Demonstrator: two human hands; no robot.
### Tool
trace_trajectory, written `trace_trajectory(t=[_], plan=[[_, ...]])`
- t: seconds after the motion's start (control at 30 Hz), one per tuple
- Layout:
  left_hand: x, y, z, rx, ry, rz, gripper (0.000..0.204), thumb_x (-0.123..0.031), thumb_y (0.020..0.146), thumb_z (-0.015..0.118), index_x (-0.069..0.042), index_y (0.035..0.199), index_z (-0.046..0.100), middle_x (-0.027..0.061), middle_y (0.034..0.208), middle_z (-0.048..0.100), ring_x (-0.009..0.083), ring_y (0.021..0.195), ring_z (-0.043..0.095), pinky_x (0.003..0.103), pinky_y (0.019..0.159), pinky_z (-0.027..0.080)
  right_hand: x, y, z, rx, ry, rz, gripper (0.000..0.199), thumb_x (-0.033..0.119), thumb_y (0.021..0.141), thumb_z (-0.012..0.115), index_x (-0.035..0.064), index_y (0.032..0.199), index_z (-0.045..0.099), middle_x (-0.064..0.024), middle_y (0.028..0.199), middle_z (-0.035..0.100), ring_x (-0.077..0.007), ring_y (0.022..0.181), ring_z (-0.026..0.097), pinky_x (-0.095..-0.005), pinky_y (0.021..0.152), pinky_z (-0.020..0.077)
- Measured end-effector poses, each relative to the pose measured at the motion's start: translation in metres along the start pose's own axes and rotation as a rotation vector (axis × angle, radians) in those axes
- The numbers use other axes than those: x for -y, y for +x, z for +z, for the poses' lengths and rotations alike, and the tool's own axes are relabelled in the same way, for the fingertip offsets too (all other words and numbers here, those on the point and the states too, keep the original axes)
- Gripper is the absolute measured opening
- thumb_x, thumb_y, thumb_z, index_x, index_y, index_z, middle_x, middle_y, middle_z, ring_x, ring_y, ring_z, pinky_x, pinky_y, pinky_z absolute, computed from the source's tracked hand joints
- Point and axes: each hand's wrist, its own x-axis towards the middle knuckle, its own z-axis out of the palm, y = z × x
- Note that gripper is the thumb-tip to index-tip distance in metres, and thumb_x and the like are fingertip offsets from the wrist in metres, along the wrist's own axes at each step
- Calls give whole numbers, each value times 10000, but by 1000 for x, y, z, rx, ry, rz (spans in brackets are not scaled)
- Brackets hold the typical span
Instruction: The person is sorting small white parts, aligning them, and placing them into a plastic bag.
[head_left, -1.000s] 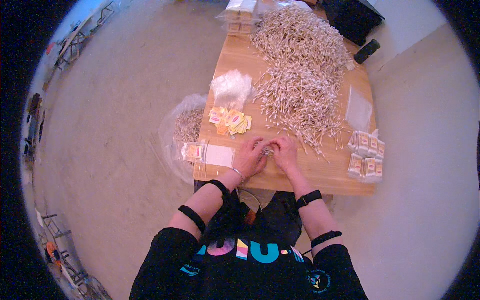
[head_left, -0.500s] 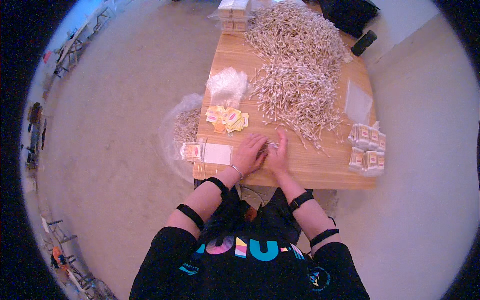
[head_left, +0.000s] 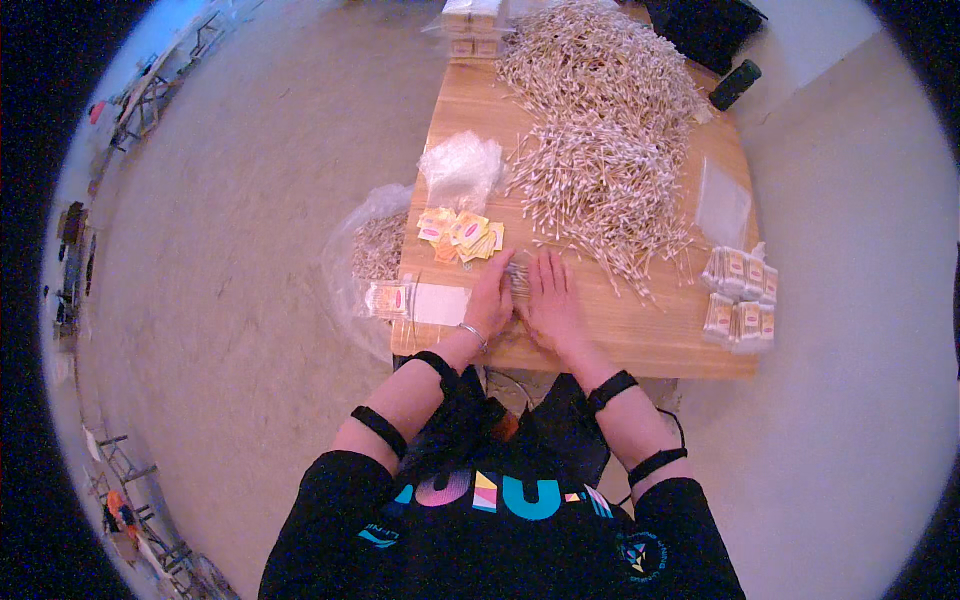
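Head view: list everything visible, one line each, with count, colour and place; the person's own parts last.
Wooden table: one, light brown, centre.
Heap of thin sticks: one big pile, pale, far half of the table.
Small bundle of sticks: one, pale, between the two hands.
Small cards: a loose cluster, yellow and orange, left of the hands.
Crumpled clear bags: one heap, beyond the cards.
Filled packets: a stack, count unclear, table's right edge.
Bag of sticks: one, clear, hanging off the left edge.
Left hand: on the bundle.
Right hand: on the bundle.
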Motion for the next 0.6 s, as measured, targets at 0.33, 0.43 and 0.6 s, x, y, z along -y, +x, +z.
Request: trace_trajectory(t=[0.33,0.43,0.6], plan=[[5,-2,-1,-88,30,48,456,57,808,401,-12,1258,420,210,1301,427,349,1237,385,387,1045,296,10,-25,6,47,-2,-15,816,485,817,511,-30,1381,222,-202,1462,166,-347,1363,118,-463,1103,80],[5,-2,-1,-97,31,61,451,57,804,405,-15,1248,434,205,1281,449,346,1224,402,383,1038,306,9,-30,11,18,-30,-17,804,455,811,531,-14,1385,219,-201,1460,170,-351,1361,123,-473,1100,99],[7,2,-2,-108,4,53,442,55,801,419,-19,1236,448,196,1258,478,336,1198,436,378,1022,328,-5,-33,17,-200,43,-73,579,293,800,589,19,1277,408,-174,1390,315,-348,1312,245,-474,1067,209]])
